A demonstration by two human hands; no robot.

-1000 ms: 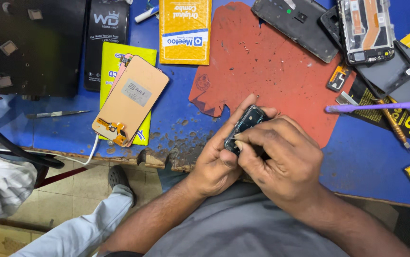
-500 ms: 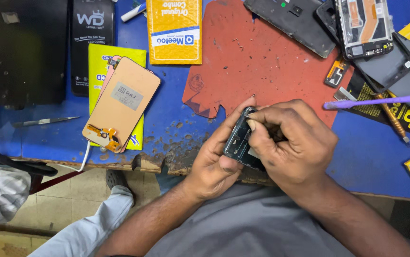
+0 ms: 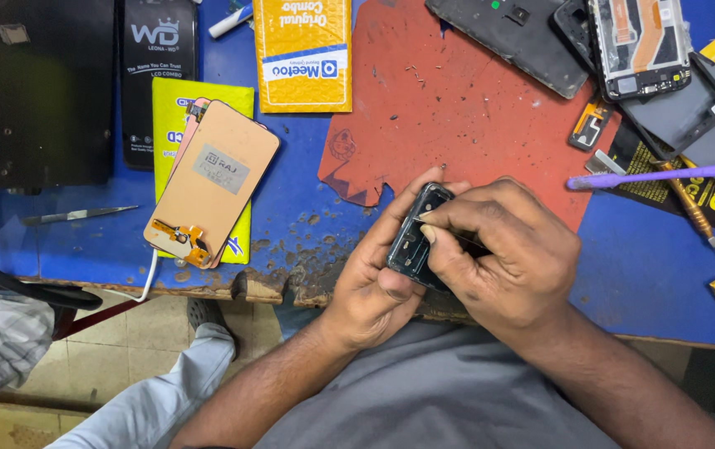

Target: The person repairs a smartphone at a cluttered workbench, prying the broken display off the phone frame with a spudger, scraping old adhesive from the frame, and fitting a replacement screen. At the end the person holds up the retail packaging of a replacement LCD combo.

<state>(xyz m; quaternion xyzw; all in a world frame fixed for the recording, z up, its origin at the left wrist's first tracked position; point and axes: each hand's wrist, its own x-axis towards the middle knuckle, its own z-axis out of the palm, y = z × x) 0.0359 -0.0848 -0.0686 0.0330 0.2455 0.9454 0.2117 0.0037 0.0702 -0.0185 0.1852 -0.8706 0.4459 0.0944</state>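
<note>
Compared with half a second before, the hands had hardly changed their place: the small dark phone part was held a little more upright, and its near end sat deeper in the palm. The left hand was clenched around this part from the left side, with the thumb under it. The right hand gripped a thin metal tool (only a short piece of it showed between the fingers) and pressed its tip on the upper face of the part. The part was at the near edge of the table, just in front of the person's body.

The table was blue and worn, with chipped paint along the near edge. A red mat lay on it, far from the hands. To the left was a phone display, lying face down on a yellow packet. At the far right were an opened phone frame and a purple stick. A pair of tweezers lay at the left. Below the table was a tiled floor.
</note>
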